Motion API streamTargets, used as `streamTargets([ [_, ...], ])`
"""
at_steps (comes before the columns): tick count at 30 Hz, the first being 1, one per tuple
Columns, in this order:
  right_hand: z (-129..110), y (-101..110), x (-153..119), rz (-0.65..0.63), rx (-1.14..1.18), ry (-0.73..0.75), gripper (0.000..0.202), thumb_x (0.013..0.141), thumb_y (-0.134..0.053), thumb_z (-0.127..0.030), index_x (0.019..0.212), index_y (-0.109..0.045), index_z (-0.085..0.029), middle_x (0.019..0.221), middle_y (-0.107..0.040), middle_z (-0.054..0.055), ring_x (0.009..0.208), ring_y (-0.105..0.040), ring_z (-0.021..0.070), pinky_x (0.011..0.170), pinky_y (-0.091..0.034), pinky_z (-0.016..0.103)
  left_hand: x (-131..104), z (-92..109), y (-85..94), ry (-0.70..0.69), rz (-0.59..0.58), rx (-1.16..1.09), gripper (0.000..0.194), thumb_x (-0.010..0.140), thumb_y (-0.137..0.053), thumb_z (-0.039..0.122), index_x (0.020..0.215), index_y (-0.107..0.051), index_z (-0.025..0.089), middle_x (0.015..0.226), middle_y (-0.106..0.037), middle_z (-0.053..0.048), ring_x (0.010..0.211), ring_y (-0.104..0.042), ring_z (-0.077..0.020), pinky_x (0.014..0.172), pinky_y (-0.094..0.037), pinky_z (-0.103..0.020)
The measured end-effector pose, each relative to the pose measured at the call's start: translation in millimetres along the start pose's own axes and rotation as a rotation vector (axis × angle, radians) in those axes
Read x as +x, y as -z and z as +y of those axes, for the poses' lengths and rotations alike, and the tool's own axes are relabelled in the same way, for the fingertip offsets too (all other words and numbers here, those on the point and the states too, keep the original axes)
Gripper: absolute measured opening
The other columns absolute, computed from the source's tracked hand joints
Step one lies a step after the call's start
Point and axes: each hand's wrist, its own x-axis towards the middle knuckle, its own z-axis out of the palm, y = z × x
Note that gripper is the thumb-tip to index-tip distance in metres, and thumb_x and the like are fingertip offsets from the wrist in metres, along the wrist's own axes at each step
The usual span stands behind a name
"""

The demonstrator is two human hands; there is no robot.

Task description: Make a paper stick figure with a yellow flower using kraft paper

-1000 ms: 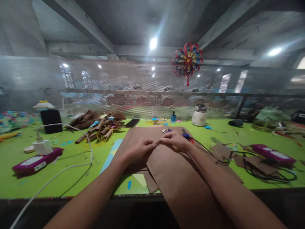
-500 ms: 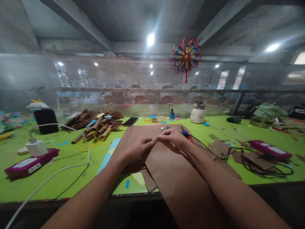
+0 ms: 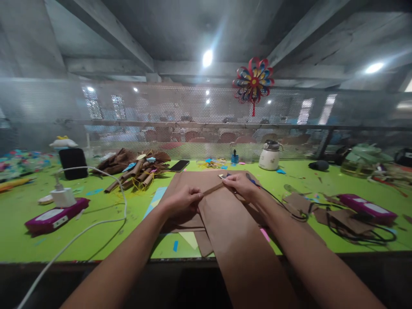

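A long sheet of brown paper (image 3: pixel 244 249) runs from the table down over its front edge, its far edge folded into a narrow strip. My left hand (image 3: pixel 185 200) pinches the left end of that edge. At the right end, my right hand (image 3: pixel 240 186) pinches the same edge between thumb and fingers. Beneath lies more brown paper (image 3: pixel 183 180), flat on the green table (image 3: pixel 112 238). A small metallic clip-like item (image 3: pixel 220 176) sits just beyond my right hand. Dark blue-handled tools beside that hand are partly hidden by it.
Rolled brown paper pieces (image 3: pixel 141 174) and a phone (image 3: pixel 179 165) lie at the back left. A white jug (image 3: pixel 269 155) stands at the back. Purple power strips (image 3: pixel 58 216) with cables sit on both sides, brown scraps (image 3: pixel 349 219) at the right.
My hands have moved apart along the paper's far edge, showing more of the folded strip between them. The camera view has shifted slightly, and a pink scrap now shows beside the sheet.
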Motion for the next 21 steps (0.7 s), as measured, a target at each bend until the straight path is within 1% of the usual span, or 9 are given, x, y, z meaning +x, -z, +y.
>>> streamTargets([
  [4, 4.7, 2.0, 2.7, 0.048, 0.031, -0.016, 0.048, 0.067, -0.064, -0.057, 0.047, -0.041, -0.020, 0.041, -0.031, -0.008, 0.039, -0.021, 0.0057, 0.043, -0.013, 0.024, -6.1, 12.4, 0.5, -0.030, 0.057, 0.142, 0.033, 0.080, -0.054, 0.047, 0.065, -0.055, 0.017, 0.055, -0.052, 0.000, 0.052, -0.045, -0.0111, 0.053, -0.030, -0.026],
  [6, 6.6, 2.9, 4.0, 0.069, 0.074, -0.033, 0.046, 0.064, -0.065, -0.057, 0.049, -0.043, -0.019, 0.042, -0.032, -0.008, 0.040, -0.023, 0.0058, 0.043, -0.014, 0.023, -9.0, 19.0, 0.0, -0.019, 0.075, 0.151, 0.034, 0.081, -0.053, 0.047, 0.065, -0.054, 0.018, 0.056, -0.056, -0.001, 0.052, -0.049, -0.0120, 0.054, -0.031, -0.026],
  [8, 8.5, 4.1, 5.5, 0.094, 0.125, -0.053, 0.045, 0.061, -0.068, -0.057, 0.051, -0.046, -0.019, 0.042, -0.035, -0.008, 0.040, -0.025, 0.0058, 0.042, -0.016, 0.022, -9.8, 21.0, 0.8, 0.003, 0.081, 0.112, 0.034, 0.079, -0.054, 0.049, 0.065, -0.052, 0.018, 0.058, -0.060, -0.002, 0.054, -0.053, -0.0133, 0.054, -0.034, -0.026],
  [12, 9.7, 4.8, 6.7, 0.118, 0.195, -0.055, 0.043, 0.059, -0.071, -0.056, 0.057, -0.053, -0.017, 0.046, -0.043, -0.007, 0.041, -0.032, 0.0064, 0.043, -0.022, 0.021, -5.8, 13.5, 6.4, -0.016, 0.068, 0.066, 0.037, 0.076, -0.057, 0.052, 0.063, -0.050, 0.018, 0.061, -0.064, -0.004, 0.056, -0.056, -0.0139, 0.058, -0.038, -0.027],
  [15, 7.3, 3.0, 4.9, 0.094, 0.265, -0.047, 0.040, 0.060, -0.073, -0.052, 0.062, -0.056, -0.016, 0.050, -0.048, -0.006, 0.043, -0.036, 0.0067, 0.044, -0.026, 0.021, -4.0, 8.0, 9.0, -0.025, 0.073, 0.027, 0.035, 0.077, -0.057, 0.050, 0.064, -0.049, 0.019, 0.059, -0.063, -0.004, 0.055, -0.056, -0.0138, 0.058, -0.038, -0.027],
  [17, 3.9, 1.5, 2.8, 0.080, 0.291, -0.059, 0.039, 0.058, -0.076, -0.049, 0.061, -0.056, -0.016, 0.050, -0.047, -0.006, 0.043, -0.036, 0.0065, 0.044, -0.026, 0.021, -4.4, 6.6, 9.0, -0.024, 0.083, -0.022, 0.033, 0.077, -0.058, 0.048, 0.066, -0.048, 0.019, 0.058, -0.063, -0.003, 0.055, -0.056, -0.0139, 0.058, -0.037, -0.027],
  [19, -1.9, -0.2, 0.4, 0.109, 0.275, -0.061, 0.038, 0.056, -0.078, -0.047, 0.059, -0.056, -0.016, 0.048, -0.047, -0.006, 0.042, -0.036, 0.0066, 0.043, -0.026, 0.021, -4.8, 6.0, 8.1, -0.030, 0.092, -0.043, 0.032, 0.078, -0.058, 0.047, 0.068, -0.048, 0.019, 0.057, -0.062, -0.003, 0.055, -0.056, -0.0136, 0.056, -0.035, -0.026],
  [21, -10.9, -2.4, -2.4, 0.159, 0.292, -0.037, 0.038, 0.055, -0.078, -0.049, 0.060, -0.057, -0.017, 0.050, -0.052, -0.004, 0.044, -0.042, 0.0086, 0.044, -0.031, 0.023, -4.4, 5.4, 7.2, -0.041, 0.104, -0.071, 0.032, 0.078, -0.059, 0.047, 0.069, -0.049, 0.018, 0.057, -0.061, -0.002, 0.055, -0.055, -0.0130, 0.055, -0.032, -0.026],
])
